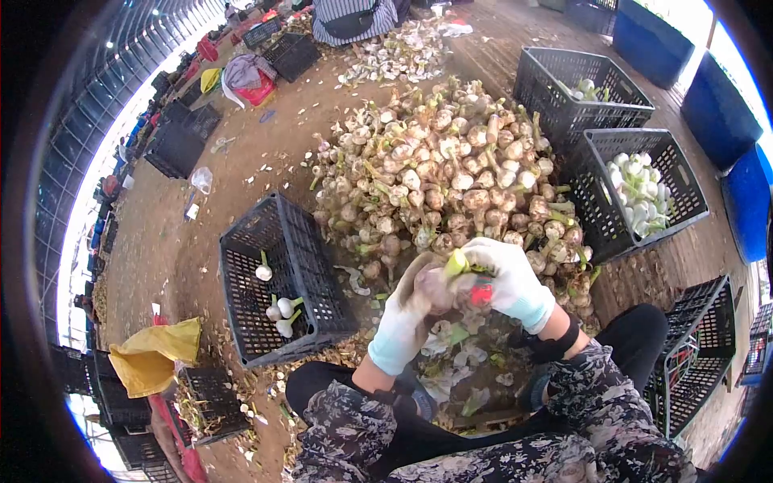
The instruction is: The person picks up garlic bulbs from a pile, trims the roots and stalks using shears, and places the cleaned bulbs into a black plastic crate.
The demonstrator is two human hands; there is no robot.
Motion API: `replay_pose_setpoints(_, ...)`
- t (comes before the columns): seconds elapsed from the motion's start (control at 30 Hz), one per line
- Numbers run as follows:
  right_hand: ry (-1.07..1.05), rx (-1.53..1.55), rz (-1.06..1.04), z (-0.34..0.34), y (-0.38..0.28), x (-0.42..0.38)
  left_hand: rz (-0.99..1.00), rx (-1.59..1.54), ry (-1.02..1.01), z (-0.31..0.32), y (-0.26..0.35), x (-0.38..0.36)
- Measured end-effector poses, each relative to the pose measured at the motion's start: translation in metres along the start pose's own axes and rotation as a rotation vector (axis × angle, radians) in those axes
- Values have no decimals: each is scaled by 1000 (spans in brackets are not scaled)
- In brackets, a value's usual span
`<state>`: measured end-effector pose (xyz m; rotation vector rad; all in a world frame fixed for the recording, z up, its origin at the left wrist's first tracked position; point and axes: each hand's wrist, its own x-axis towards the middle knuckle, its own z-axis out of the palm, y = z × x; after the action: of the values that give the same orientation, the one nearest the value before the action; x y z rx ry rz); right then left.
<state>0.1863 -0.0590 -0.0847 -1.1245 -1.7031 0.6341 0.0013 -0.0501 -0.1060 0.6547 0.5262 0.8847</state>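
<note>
My left hand [407, 318], in a white and pale blue glove, is closed round a garlic bulb [435, 290] with a green stem. Close beside it, my right hand [511, 282], gloved the same way, grips a small tool with a red part [481, 295] against the bulb; the rest of the tool is blurred and partly hidden. Just beyond both hands rises a large heap of garlic bulbs [443, 161], many with cut stems. Peeled skins and leaves [459, 362] lie on the ground below my hands.
To the left stands a black crate [294, 274] with several clean bulbs. Two black crates [596, 121] [644, 189] at the right hold white garlic. Another crate [696, 354] stands at the lower right. A yellow cloth [157, 354] lies at the lower left. A person [354, 16] sits beyond the heap.
</note>
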Motion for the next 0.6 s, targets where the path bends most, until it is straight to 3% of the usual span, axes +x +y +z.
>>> replay_pose_setpoints(0.07, -115, 35, -38, -4, -1, 1, 102, 233, -25, 1, 1, -3)
replay_pose_setpoints(0.13, -130, 31, -49, -1, 0, -2, 75, 178, 26, 2, 0, -5)
replay_pose_setpoints(0.23, 4, 412, 180, 16, 5, -13, 106, 172, 35, 0, 0, -4)
replay_pose_setpoints(0.27, 5, 413, 181, 22, 3, -19, 105, 172, 35, 0, 1, -5)
replay_pose_setpoints(0.33, 190, 1024, 623, 28, -5, -25, 129, 300, 3, -2, 6, -6)
replay_pose_setpoints(0.4, 185, 1046, 628, 33, 4, -32, 104, 180, -32, -5, 8, -5)
replay_pose_setpoints(0.47, 157, 867, 420, 38, 7, -34, 78, 69, -74, -4, 12, -3)
replay_pose_setpoints(0.5, 84, 289, 178, 34, 9, -31, 59, 11, -64, 0, 14, -3)
replay_pose_setpoints(0.53, 83, 290, 178, 32, 6, -30, 42, -48, -53, 3, 14, -4)
replay_pose_setpoints(0.57, 148, 667, 411, 29, 1, -29, 28, 0, 20, 1, 11, -1)
replay_pose_setpoints(0.6, 156, 770, 405, 31, 3, -30, 30, 1, 18, -2, 9, -1)
